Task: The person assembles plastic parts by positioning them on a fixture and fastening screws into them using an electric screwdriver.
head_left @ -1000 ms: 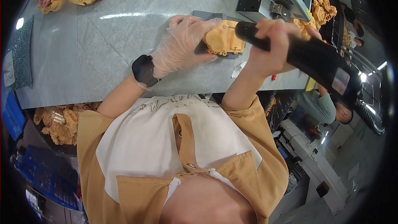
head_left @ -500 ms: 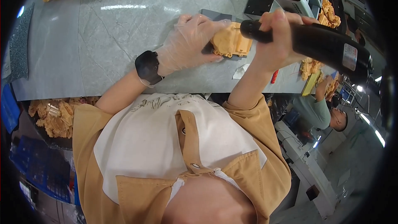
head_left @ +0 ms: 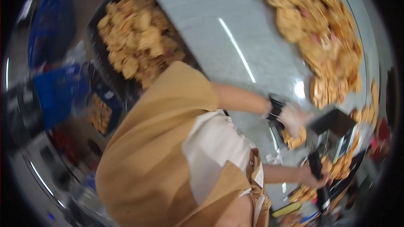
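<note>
My left hand [head_left: 293, 119], in a clear glove below a black wristwatch [head_left: 276, 106], lies over a yellow moulded part [head_left: 294, 138]. Its fingers are blurred but appear to hold the part's edge. A dark flat fixture [head_left: 276, 131] shows partly beneath the part. In my bare right hand [head_left: 312, 177] is a black handheld power tool [head_left: 314, 164], the fingers wrapped round its body. The tool stands apart from the part, and its working tip cannot be made out.
A long heap of yellow parts [head_left: 324, 46] covers the far side of the grey table [head_left: 202, 12]. A dark bin [head_left: 139, 38] full of similar parts adjoins the table's left edge. Beyond my left hand stands a dark open-fronted box [head_left: 334, 124]. More parts [head_left: 304, 194] lie past my right hand.
My view has swung sharply to the left, bringing the bin and the long heap into sight. The tool has come away from the part. My left hand is still at the part.
</note>
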Action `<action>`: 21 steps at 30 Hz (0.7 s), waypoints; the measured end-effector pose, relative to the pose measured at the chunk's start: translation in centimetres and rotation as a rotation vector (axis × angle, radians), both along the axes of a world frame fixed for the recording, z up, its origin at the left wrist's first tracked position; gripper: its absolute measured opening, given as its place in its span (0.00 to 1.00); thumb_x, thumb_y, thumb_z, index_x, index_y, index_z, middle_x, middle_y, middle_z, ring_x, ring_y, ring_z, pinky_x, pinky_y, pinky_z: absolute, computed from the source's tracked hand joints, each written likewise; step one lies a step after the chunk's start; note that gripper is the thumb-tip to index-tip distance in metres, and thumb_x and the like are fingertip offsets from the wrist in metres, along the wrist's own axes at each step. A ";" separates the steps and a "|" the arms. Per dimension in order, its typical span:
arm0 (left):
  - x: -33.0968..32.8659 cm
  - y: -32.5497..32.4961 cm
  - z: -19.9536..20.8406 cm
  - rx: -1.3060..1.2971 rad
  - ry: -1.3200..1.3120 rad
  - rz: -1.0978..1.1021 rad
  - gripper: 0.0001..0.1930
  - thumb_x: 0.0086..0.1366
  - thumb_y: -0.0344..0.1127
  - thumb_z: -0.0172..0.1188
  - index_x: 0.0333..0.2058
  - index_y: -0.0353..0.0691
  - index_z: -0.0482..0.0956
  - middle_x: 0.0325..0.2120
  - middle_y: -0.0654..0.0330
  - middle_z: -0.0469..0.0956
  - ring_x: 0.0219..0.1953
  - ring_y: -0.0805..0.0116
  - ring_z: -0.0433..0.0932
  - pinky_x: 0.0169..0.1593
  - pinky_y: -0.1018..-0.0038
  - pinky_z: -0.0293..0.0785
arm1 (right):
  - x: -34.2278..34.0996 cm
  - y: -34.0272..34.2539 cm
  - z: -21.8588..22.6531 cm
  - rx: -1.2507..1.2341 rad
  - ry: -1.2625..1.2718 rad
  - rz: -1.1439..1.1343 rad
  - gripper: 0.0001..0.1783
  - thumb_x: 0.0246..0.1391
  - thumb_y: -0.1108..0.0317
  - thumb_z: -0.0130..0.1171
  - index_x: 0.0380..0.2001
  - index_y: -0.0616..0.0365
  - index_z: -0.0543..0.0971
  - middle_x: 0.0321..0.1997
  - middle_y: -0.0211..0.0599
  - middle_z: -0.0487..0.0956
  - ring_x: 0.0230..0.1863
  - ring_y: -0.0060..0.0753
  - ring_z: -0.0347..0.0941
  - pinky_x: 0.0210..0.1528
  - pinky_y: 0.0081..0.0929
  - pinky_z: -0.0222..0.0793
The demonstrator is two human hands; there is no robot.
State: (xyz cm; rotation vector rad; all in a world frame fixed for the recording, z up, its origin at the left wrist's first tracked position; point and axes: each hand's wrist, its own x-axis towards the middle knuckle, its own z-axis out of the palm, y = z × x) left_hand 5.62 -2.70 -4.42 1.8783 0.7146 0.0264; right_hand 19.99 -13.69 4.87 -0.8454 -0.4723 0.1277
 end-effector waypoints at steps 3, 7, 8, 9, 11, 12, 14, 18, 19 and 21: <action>-1.8 0.7 -0.8 -0.065 -0.377 0.103 0.39 0.44 0.46 0.64 0.51 0.32 0.59 0.30 0.48 0.77 0.35 0.54 0.77 0.38 0.63 0.73 | -0.4 -0.6 2.8 0.136 -0.043 0.005 0.10 0.40 0.74 0.53 0.29 0.54 0.68 0.15 0.27 0.61 0.21 0.25 0.62 0.29 0.23 0.58; -8.3 0.0 2.1 -0.435 -1.105 0.538 0.29 0.52 0.34 0.58 0.53 0.35 0.62 0.41 0.54 0.73 0.44 0.66 0.73 0.48 0.73 0.71 | -2.8 1.1 3.6 0.085 -0.134 0.130 0.08 0.41 0.73 0.54 0.24 0.53 0.66 0.17 0.25 0.62 0.24 0.24 0.61 0.31 0.23 0.57; -12.8 -1.0 3.4 -0.450 -1.031 0.618 0.28 0.54 0.32 0.55 0.55 0.36 0.61 0.43 0.56 0.73 0.45 0.66 0.73 0.48 0.72 0.71 | -2.2 1.1 2.9 0.098 -0.083 0.267 0.09 0.41 0.73 0.54 0.28 0.54 0.66 0.17 0.25 0.62 0.23 0.24 0.61 0.31 0.23 0.57; -16.2 -2.3 1.9 -0.321 -1.189 0.734 0.28 0.55 0.30 0.54 0.56 0.35 0.60 0.44 0.55 0.72 0.44 0.67 0.74 0.47 0.72 0.73 | -2.2 1.3 2.7 0.109 -0.035 0.405 0.10 0.41 0.73 0.53 0.31 0.55 0.67 0.18 0.24 0.62 0.23 0.24 0.60 0.31 0.23 0.58; -26.4 -7.2 3.4 -0.424 -1.078 1.159 0.21 0.58 0.32 0.53 0.51 0.35 0.66 0.41 0.56 0.75 0.40 0.67 0.76 0.42 0.73 0.75 | -3.9 2.4 1.8 0.144 -0.004 0.465 0.08 0.47 0.75 0.53 0.33 0.56 0.69 0.19 0.28 0.63 0.21 0.26 0.59 0.31 0.26 0.59; -31.5 -10.0 -0.4 -0.278 -0.886 1.306 0.18 0.59 0.32 0.50 0.48 0.34 0.68 0.40 0.56 0.75 0.40 0.68 0.76 0.42 0.73 0.75 | -4.4 2.5 2.0 0.062 -0.018 0.508 0.08 0.47 0.75 0.53 0.33 0.57 0.69 0.19 0.27 0.63 0.21 0.25 0.59 0.32 0.26 0.59; -36.7 -14.3 -1.6 -0.078 -0.868 1.798 0.21 0.59 0.33 0.50 0.50 0.30 0.66 0.42 0.54 0.75 0.41 0.68 0.76 0.46 0.76 0.72 | -6.1 3.0 1.6 -0.046 -0.041 0.569 0.10 0.48 0.74 0.52 0.36 0.59 0.68 0.19 0.26 0.61 0.22 0.24 0.57 0.32 0.26 0.59; -43.5 -18.6 -7.3 0.392 0.796 1.814 0.34 0.54 0.39 0.59 0.56 0.30 0.58 0.48 0.47 0.67 0.51 0.53 0.67 0.54 0.64 0.63 | -8.3 4.5 0.5 -0.149 0.012 0.656 0.13 0.49 0.74 0.51 0.40 0.60 0.66 0.21 0.26 0.60 0.22 0.23 0.56 0.32 0.25 0.60; -43.2 -16.4 -4.7 0.607 0.582 1.675 0.40 0.52 0.43 0.62 0.59 0.31 0.54 0.52 0.44 0.61 0.53 0.45 0.62 0.56 0.60 0.59 | -9.1 4.7 0.2 -0.134 0.010 0.644 0.13 0.49 0.74 0.51 0.40 0.60 0.66 0.21 0.26 0.60 0.22 0.23 0.56 0.32 0.25 0.60; -42.6 -10.7 -1.9 1.013 0.456 1.399 0.40 0.50 0.47 0.62 0.60 0.42 0.55 0.54 0.45 0.60 0.55 0.45 0.59 0.56 0.53 0.56 | -9.7 5.3 0.1 -0.062 0.004 0.723 0.21 0.49 0.75 0.51 0.48 0.59 0.63 0.19 0.27 0.62 0.20 0.22 0.56 0.30 0.23 0.60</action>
